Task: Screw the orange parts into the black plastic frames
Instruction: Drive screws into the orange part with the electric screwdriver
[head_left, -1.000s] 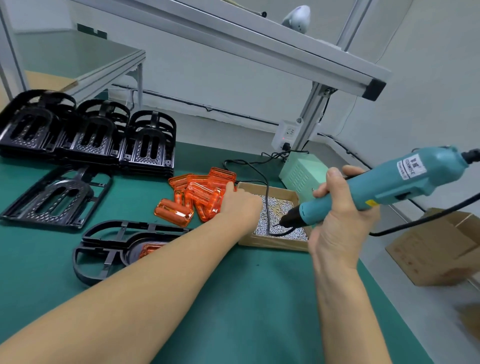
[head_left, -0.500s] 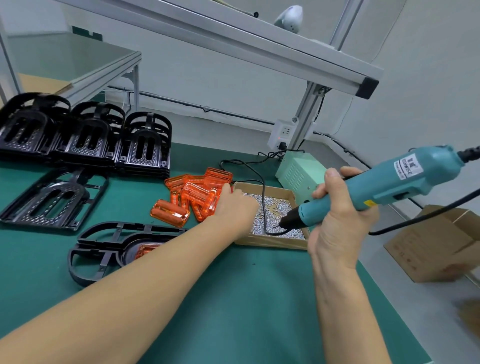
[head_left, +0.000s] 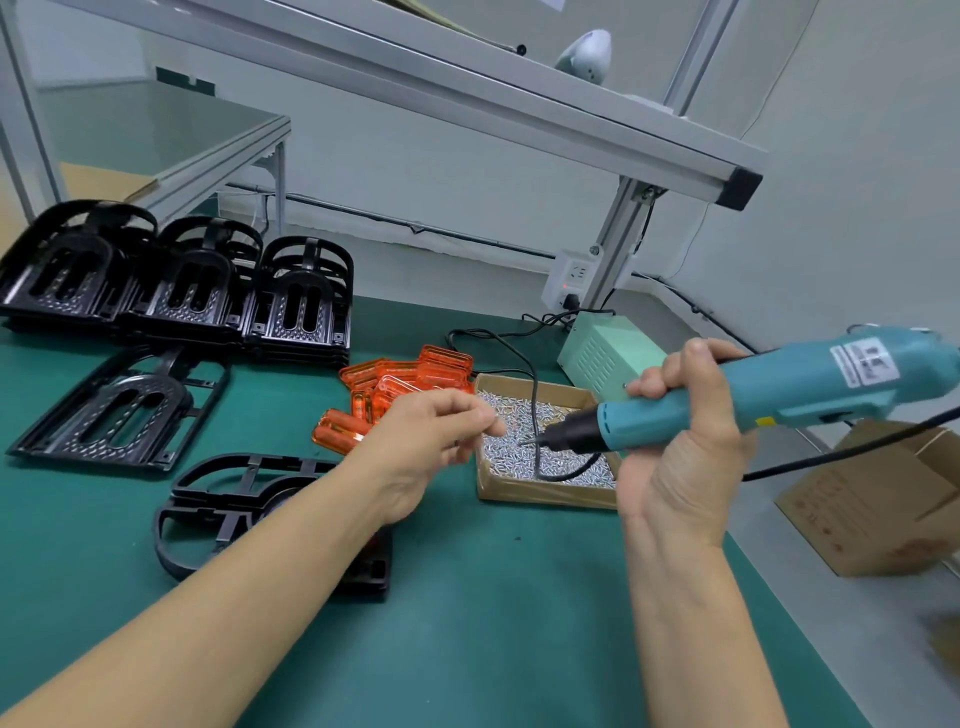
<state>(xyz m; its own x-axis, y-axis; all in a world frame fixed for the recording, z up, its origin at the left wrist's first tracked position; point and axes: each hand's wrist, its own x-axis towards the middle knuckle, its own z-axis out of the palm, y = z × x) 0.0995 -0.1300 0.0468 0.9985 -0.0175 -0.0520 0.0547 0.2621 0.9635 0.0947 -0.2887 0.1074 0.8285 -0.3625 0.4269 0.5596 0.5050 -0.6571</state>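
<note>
My left hand (head_left: 431, 436) hovers by the left edge of the cardboard box of screws (head_left: 545, 494), fingertips pinched together as if on a small screw, which is blurred. My right hand (head_left: 685, 447) grips the teal electric screwdriver (head_left: 810, 384), whose bit points left over the box, close to my left fingertips. A pile of orange parts (head_left: 410, 379) lies behind my left hand. Under my left forearm a black plastic frame (head_left: 208, 514) rests on the green mat; the arm hides its middle.
Another black frame (head_left: 119, 410) lies flat at the left, with stacks of frames (head_left: 182, 291) behind it. A pale green power box (head_left: 608, 353) and cables sit behind the screw box. A metal post (head_left: 618, 234) rises there. A cardboard carton (head_left: 872, 514) stands off the table's right edge.
My left hand has lifted out of the screw box and turned toward the screwdriver bit, fingertips pinched. The screwdriver stays about where it was.
</note>
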